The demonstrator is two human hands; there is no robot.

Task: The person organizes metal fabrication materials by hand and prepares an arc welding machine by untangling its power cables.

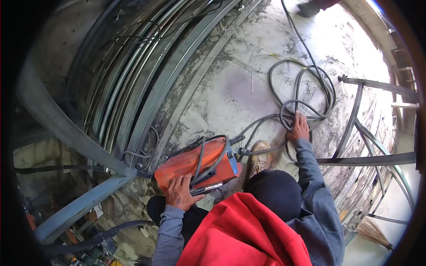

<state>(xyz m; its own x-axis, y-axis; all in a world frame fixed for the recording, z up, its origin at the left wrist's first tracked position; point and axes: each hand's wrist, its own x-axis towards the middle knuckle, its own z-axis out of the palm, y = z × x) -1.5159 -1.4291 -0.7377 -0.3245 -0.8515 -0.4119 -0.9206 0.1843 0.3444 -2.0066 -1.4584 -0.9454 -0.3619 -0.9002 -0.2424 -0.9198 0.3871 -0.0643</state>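
My left hand is at the near side of an orange machine, its fingers curled beside a black and silver handle-like tool. Dark cables loop over the machine's top and front end. Farther right, my right hand is closed on the dark cable at the lower edge of a loose coil lying on the floor. The cable runs from the coil toward the machine and also up past the top of the view.
Long metal bars lie at the upper left. A metal frame stands at the right, with a broom below it. Blue-grey beams cross the lower left. Another person's foot shows at the top.
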